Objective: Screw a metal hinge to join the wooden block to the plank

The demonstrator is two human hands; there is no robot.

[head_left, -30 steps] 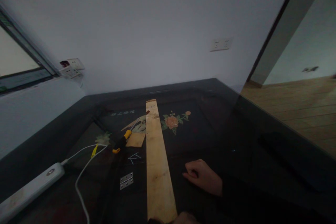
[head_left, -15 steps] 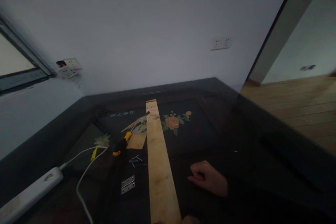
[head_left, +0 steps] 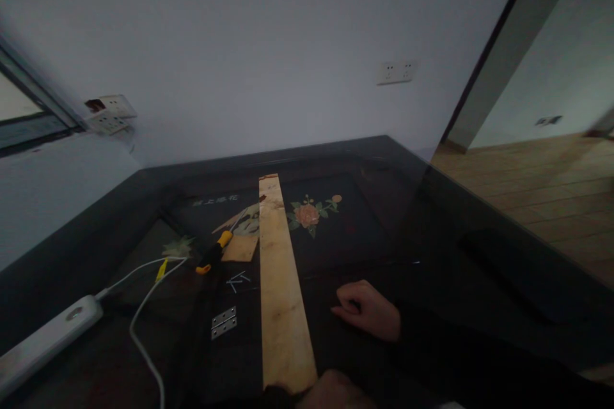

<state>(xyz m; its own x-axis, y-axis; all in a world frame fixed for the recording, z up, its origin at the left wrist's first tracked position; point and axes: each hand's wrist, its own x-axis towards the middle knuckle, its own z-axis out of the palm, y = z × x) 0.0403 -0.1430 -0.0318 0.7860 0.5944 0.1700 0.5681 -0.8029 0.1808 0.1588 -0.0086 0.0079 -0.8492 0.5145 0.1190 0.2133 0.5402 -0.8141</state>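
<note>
A long pale wooden board [head_left: 285, 300] lies lengthwise on the dark table, its near end low in the picture. Against that near end is my left hand [head_left: 333, 391], cut off by the bottom edge; its fingers are too dark and hidden to read. To the right of the board, apart from it, my right hand [head_left: 367, 310] rests on the tabletop. Its fingers are curled into a loose fist, with nothing visible in the gap by the thumb. Left of the board lie a metal hinge [head_left: 224, 323], several screws [head_left: 238, 281] and a black-and-yellow screwdriver [head_left: 214, 252].
A small thin wooden piece [head_left: 240, 248] lies by the screwdriver. At left, a white power strip [head_left: 50, 346] trails a white cable [head_left: 144, 346] with a yellow tag [head_left: 162, 270]. The dark table [head_left: 374, 236] meets a wall with sockets [head_left: 396, 72].
The whole view has shifted slightly, so things sit a little further left and higher. More of my left hand shows at the board's near end. My right hand keeps its curled shape.
</note>
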